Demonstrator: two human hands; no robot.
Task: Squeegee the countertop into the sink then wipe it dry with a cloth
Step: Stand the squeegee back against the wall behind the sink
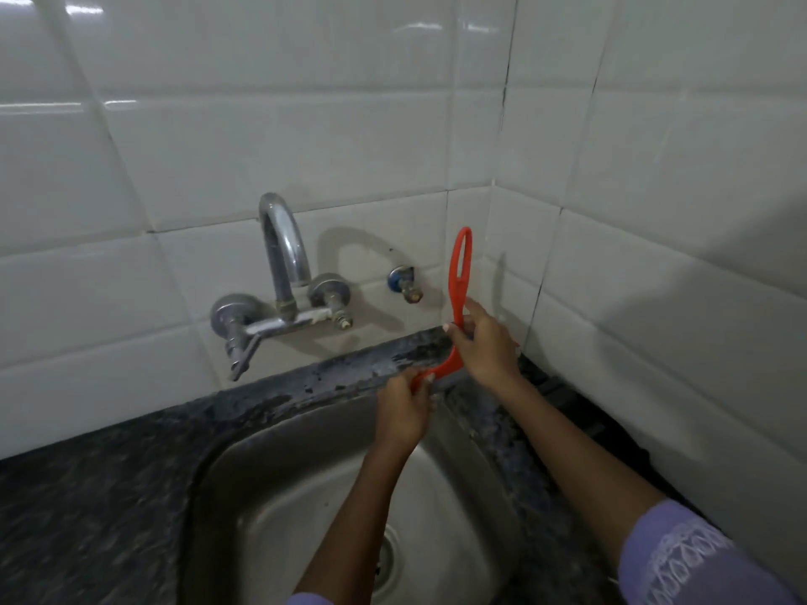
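An orange-red squeegee (460, 272) stands with its looped handle pointing up against the tiled wall. My right hand (487, 342) grips the handle low down. My left hand (404, 408) holds the squeegee's blade end, which rests on the dark speckled countertop (362, 373) strip behind the steel sink (279, 486). Most of the blade is hidden by my hands. No cloth is in view.
A chrome wall tap (284, 255) with two valves hangs over the sink's back left. A small blue-capped valve (406, 283) sticks out of the wall beside the squeegee handle. White tiled walls meet in a corner at the right. The sink drain (386, 561) lies near my left forearm.
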